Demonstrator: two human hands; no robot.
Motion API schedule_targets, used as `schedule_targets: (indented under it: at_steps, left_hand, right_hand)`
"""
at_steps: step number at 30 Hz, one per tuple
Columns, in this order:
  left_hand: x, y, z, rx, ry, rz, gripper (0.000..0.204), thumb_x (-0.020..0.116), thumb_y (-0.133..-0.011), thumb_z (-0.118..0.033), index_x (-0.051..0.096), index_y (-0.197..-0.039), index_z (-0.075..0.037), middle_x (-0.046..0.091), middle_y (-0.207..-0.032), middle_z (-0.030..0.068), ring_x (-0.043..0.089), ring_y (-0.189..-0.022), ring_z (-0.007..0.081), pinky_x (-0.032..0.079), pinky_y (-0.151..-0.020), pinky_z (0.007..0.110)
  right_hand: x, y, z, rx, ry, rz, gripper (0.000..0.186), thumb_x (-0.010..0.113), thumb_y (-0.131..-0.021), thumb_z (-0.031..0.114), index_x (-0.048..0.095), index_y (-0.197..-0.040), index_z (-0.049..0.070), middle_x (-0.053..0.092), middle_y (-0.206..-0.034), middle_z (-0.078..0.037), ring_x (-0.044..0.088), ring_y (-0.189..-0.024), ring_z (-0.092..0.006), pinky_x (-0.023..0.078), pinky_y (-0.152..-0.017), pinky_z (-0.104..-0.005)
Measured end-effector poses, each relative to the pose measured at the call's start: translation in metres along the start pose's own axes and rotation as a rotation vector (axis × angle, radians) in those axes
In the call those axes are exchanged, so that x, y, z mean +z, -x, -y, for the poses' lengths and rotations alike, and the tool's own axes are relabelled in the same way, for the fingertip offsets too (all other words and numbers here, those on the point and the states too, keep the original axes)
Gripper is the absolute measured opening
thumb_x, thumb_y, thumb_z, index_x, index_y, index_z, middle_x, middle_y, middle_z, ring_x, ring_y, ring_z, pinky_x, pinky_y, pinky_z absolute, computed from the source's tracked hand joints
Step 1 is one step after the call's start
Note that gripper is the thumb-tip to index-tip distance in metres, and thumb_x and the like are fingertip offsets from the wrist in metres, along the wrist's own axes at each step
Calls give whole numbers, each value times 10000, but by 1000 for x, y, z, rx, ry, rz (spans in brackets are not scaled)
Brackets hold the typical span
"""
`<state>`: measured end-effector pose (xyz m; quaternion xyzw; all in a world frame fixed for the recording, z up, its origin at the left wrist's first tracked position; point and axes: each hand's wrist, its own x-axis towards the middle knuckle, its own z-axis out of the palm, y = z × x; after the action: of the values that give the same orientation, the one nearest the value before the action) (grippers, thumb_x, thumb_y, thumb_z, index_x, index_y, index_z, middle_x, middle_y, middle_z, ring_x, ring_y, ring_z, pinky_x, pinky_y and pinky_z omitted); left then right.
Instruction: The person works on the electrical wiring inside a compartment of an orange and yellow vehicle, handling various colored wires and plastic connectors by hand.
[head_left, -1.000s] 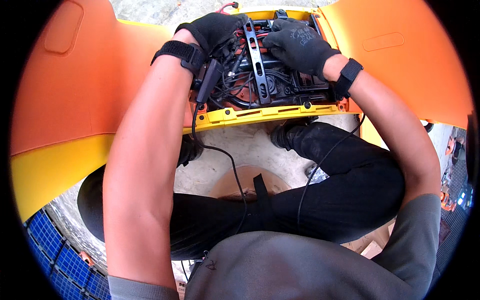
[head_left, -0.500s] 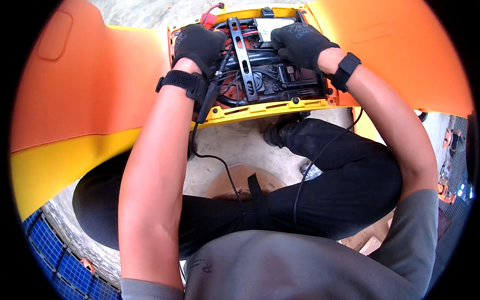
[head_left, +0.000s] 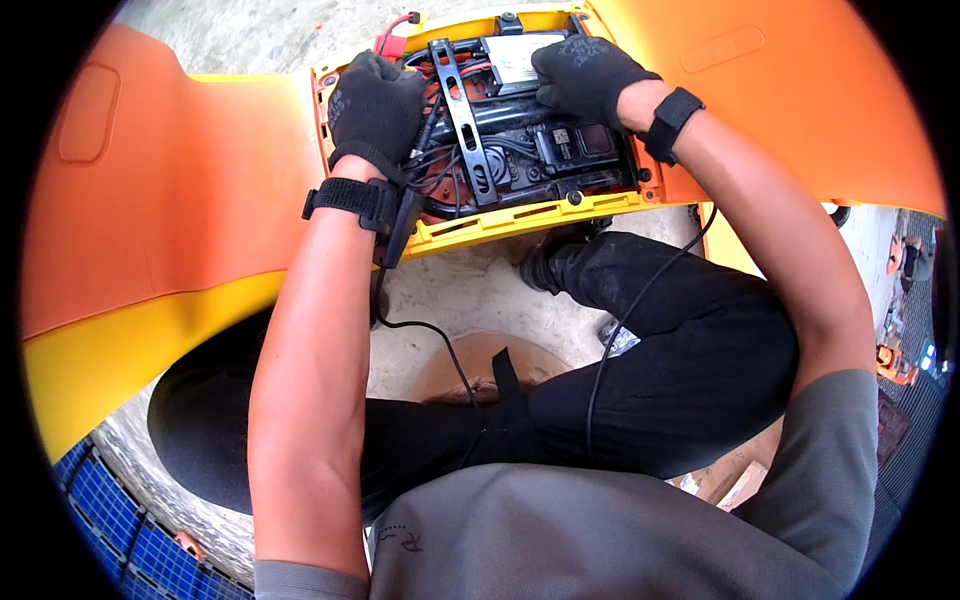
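Note:
Both hands wear black gloves and work over an opening in the orange and yellow body, packed with wiring. My left hand (head_left: 378, 108) is closed at the opening's far left corner, beside a red connector (head_left: 390, 46); whatever its fingertips grip is hidden. At the far right, my right hand (head_left: 592, 80) has its fingers curled round the end of a silver metal box (head_left: 512, 64). A black slotted bracket (head_left: 462, 122) crosses the opening between the hands. Black cables (head_left: 432, 125) run beside my left hand. Nearer me sits a black module (head_left: 575, 147).
Broad orange panels (head_left: 200, 190) flank the opening, with a yellow rim (head_left: 490, 222) along its near side. Black wrist straps (head_left: 350, 205) carry a thin cable (head_left: 440, 335) trailing over my legs. A round cardboard piece (head_left: 450, 365) lies on the floor between my legs.
My left hand has turned slightly, its fingers still curled by the red connector. My right hand stays at the silver box's end. The whole view has shifted a little.

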<state>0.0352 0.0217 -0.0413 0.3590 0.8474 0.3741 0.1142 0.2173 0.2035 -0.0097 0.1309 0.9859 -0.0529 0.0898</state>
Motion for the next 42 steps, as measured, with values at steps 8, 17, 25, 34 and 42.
schedule_targets:
  at_steps: [8,17,25,34,42]
  left_hand:
    - [-13,2,-10,-69,222,134,230,711,-843,-180,628,-916,21,658,-796,80,616,-681,138,500,-608,284]
    - [-22,4,-3,-46,209,126,174,705,-797,-129,694,-897,12,697,-775,112,666,-719,185,518,-694,314]
    - [-33,12,-12,-44,18,104,213,691,-810,-138,679,-976,-5,701,-868,186,682,-811,305,519,-737,389]
    - [-32,21,-13,4,17,87,168,660,-839,-135,673,-962,-21,698,-883,173,674,-834,330,507,-738,406]
    - [-36,25,-14,-13,29,79,154,631,-828,-96,655,-948,-3,692,-867,173,674,-813,307,515,-749,382]
  right_hand:
    - [7,6,-14,43,178,-72,157,564,-834,93,671,-933,33,686,-952,-207,681,-909,-345,539,-804,-422]
    - [-20,-2,-10,105,49,163,198,679,-793,207,672,-902,41,678,-934,-189,659,-927,-344,523,-814,-410]
    - [-34,-16,5,-40,-101,-86,209,618,-887,215,676,-963,29,685,-910,-182,661,-859,-353,513,-804,-428]
    - [-31,-81,64,-330,-380,56,225,524,-941,208,667,-1051,74,685,-979,-149,640,-960,-347,489,-876,-436]
    - [-12,-82,63,-210,-495,107,259,582,-896,120,667,-1139,98,695,-1033,-140,663,-975,-296,499,-915,-396]
